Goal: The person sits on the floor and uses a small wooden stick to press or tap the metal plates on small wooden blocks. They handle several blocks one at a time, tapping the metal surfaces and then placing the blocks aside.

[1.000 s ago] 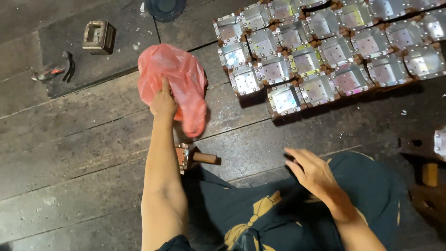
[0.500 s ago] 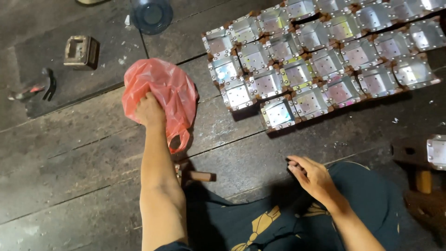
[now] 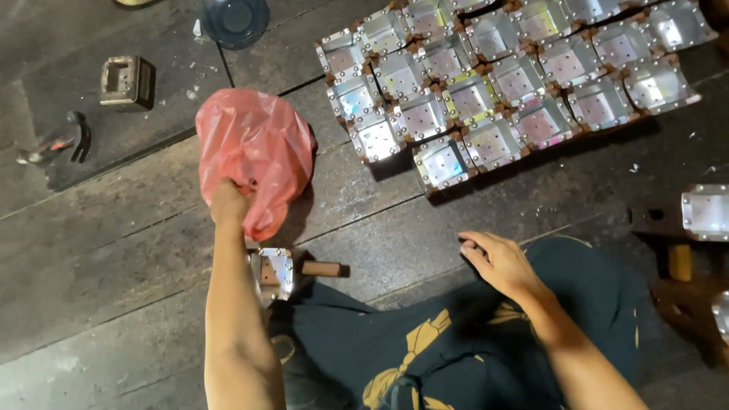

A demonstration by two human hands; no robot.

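My left hand (image 3: 229, 203) is pushed into the mouth of a red plastic bag (image 3: 257, 163) that lies on the dark wooden floor (image 3: 114, 250), and grips its edge. Just below the bag sits a small shiny metal box (image 3: 273, 271) with a short wooden stick (image 3: 323, 268) beside it. My right hand (image 3: 500, 263) rests on my knee over dark cloth (image 3: 577, 304), fingers curled together, holding nothing that I can see.
Several shiny square metal trays (image 3: 493, 83) lie in rows at the upper right. A single tray (image 3: 706, 212) sits at the right edge. A square metal block (image 3: 127, 81), a small dark tool (image 3: 64, 140) and a round dark lid (image 3: 235, 19) lie upper left.
My left hand has gone from lying on top of the bag to reaching into its opening and gripping it. My right hand has barely moved.
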